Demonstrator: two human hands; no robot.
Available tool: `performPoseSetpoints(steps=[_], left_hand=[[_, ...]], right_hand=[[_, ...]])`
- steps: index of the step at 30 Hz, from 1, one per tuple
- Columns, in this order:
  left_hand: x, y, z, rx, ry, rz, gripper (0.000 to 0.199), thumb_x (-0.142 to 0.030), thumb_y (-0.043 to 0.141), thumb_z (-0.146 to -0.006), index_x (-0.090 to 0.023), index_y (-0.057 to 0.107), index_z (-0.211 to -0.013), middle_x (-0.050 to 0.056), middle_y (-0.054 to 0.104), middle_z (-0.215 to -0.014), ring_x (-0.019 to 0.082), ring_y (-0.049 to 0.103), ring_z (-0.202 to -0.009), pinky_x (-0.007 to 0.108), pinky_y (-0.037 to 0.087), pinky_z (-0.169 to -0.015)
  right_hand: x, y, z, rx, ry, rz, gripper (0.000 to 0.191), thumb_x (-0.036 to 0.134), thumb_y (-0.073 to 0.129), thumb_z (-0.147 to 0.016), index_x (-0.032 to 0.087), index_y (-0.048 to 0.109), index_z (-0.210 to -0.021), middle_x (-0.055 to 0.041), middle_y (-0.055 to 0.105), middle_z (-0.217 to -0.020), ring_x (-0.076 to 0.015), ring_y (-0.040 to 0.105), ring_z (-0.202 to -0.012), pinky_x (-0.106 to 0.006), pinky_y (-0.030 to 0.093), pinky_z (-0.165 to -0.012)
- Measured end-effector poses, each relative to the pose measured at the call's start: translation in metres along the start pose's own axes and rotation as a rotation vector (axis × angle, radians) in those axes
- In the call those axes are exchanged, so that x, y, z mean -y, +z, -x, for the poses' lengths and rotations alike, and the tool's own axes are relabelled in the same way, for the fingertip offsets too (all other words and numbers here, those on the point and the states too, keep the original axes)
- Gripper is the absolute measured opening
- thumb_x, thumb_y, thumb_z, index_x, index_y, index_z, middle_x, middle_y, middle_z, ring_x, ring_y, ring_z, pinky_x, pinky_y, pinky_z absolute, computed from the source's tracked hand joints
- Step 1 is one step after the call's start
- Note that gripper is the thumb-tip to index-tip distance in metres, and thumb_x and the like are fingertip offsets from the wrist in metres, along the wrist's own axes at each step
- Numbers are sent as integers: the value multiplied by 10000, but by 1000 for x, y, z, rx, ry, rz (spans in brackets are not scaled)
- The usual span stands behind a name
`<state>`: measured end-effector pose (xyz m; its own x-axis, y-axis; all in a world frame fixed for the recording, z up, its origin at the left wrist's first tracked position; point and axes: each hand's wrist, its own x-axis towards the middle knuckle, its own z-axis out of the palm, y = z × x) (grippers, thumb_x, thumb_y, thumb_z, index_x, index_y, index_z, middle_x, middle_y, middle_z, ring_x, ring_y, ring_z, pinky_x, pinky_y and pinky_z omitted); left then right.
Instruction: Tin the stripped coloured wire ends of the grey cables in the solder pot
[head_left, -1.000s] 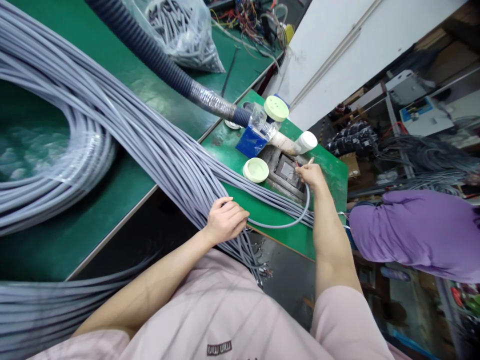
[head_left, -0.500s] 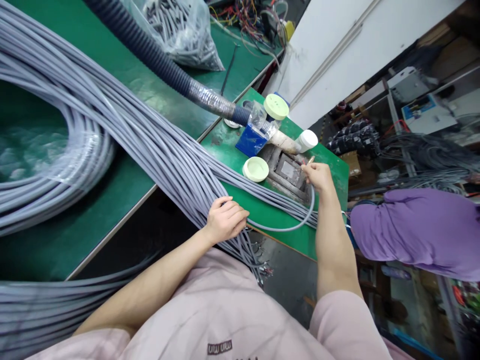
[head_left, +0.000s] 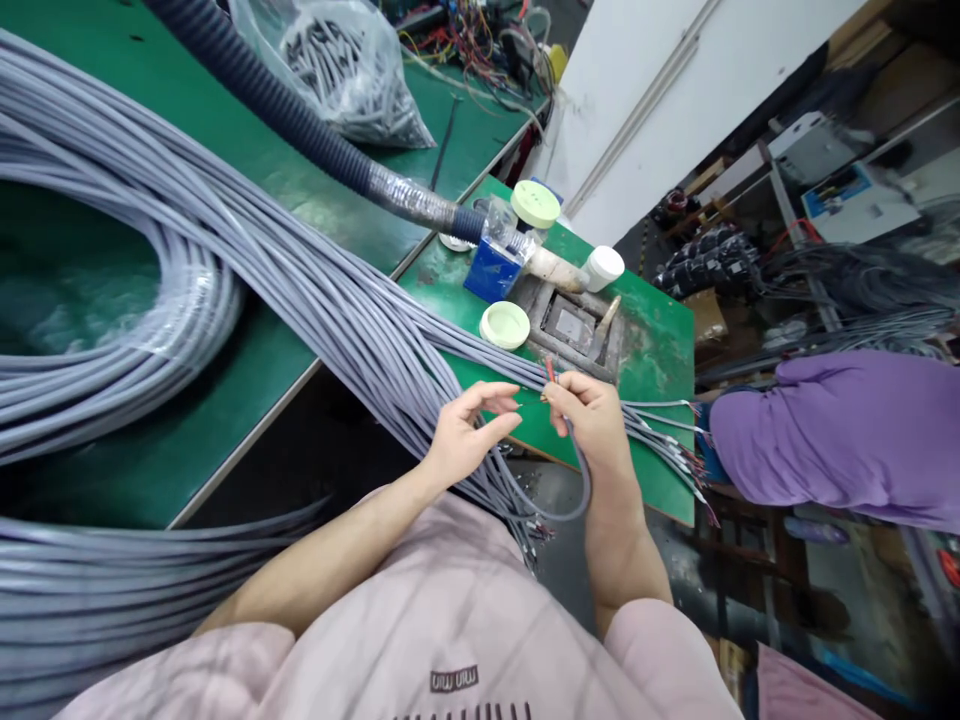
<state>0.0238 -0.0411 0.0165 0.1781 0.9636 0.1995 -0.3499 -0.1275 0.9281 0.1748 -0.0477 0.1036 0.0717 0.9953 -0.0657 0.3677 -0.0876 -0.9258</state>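
Note:
My right hand (head_left: 589, 415) pinches the end of a grey cable (head_left: 579, 480), and a short red wire tip sticks up past the fingertips. From that hand the cable loops down and back left towards the bundle. My left hand (head_left: 476, 425) is open just to the left, thumb and fingers apart, with nothing seen between them. Under and behind both hands runs a thick bundle of grey cables (head_left: 337, 300). Beyond my right hand, the stripped cable ends (head_left: 682, 455) fan out with small coloured wires. A dirty metal-framed solder pot (head_left: 574, 325) sits on the green board.
A ribbed dark hose (head_left: 300, 125) reaches over the table to a blue box (head_left: 491, 270). Pale green tubs (head_left: 505, 326) and a white cup (head_left: 604, 267) stand around the pot. A bag of cut cable pieces (head_left: 352, 75) lies behind. A person in purple (head_left: 840, 440) is at the right.
My right hand has drawn back from the pot towards me, bringing the cable end along. My left hand has lifted off the bundle and opened close to it.

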Motion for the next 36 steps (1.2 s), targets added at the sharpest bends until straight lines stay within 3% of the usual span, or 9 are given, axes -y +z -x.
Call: performPoseSetpoints(steps=[7,9,12,14,19,21,27,32,36], left_hand=[[-10,22,-2,-128,-298,489,344,-439,828,-596,-193,640,-743,-36,618,-672,84,555,-591,248,482,-617],[-14,23,-3,-121,-354,541,379,-451,841,-568,-183,614,-709,-41,590,-637,76,532,-568,240,468,-591],[-17,20,-4,-88,-429,596,400,-458,841,-567,-172,590,-691,-38,568,-613,73,522,-575,229,450,-578],[-17,16,-5,-75,-455,613,403,-461,836,-575,-171,581,-692,-32,574,-629,78,528,-597,233,449,-586],[-15,9,-6,-60,-468,608,372,-448,810,-617,-175,569,-694,-22,578,-656,90,526,-619,255,452,-615],[-16,11,-6,-46,-473,619,333,-427,785,-647,-176,572,-696,-17,577,-675,96,534,-637,262,457,-627],[-12,25,0,251,-572,632,346,-489,562,-791,-183,525,-633,61,664,-846,214,630,-802,368,499,-661],[-10,28,8,188,-560,646,400,-568,588,-802,-184,690,-850,80,703,-931,212,646,-885,353,502,-776],[-15,24,15,108,-443,463,337,-473,697,-768,-178,731,-926,60,710,-957,190,631,-916,308,466,-863]], right_hand=[[3,21,7,72,-51,25,352,421,581,-835,200,512,-570,59,463,-424,-84,399,-393,-225,344,-444],[2,18,5,-60,-163,148,345,407,541,-860,201,554,-584,22,532,-516,-114,494,-491,-251,426,-525],[-3,5,2,-444,-369,375,247,357,539,-861,209,645,-693,-52,630,-768,-192,614,-791,-332,501,-754],[-6,-4,5,-545,-394,370,177,330,549,-858,214,677,-819,-75,655,-882,-221,631,-901,-367,505,-819],[-7,-13,35,21,-135,211,183,329,558,-861,228,703,-909,10,653,-634,-155,616,-577,-282,500,-600],[-7,-10,47,139,-109,268,152,324,595,-841,236,713,-880,31,625,-584,-130,568,-507,-252,454,-531],[-18,7,56,106,-271,320,186,339,552,-875,258,713,-832,27,615,-578,-126,532,-479,-259,422,-517],[-28,16,53,-165,-287,408,161,313,543,-892,262,692,-925,6,682,-690,-143,584,-554,-263,439,-553],[-27,23,54,-179,-340,585,225,297,507,-911,223,671,-777,-12,655,-644,-140,574,-563,-258,426,-570]])
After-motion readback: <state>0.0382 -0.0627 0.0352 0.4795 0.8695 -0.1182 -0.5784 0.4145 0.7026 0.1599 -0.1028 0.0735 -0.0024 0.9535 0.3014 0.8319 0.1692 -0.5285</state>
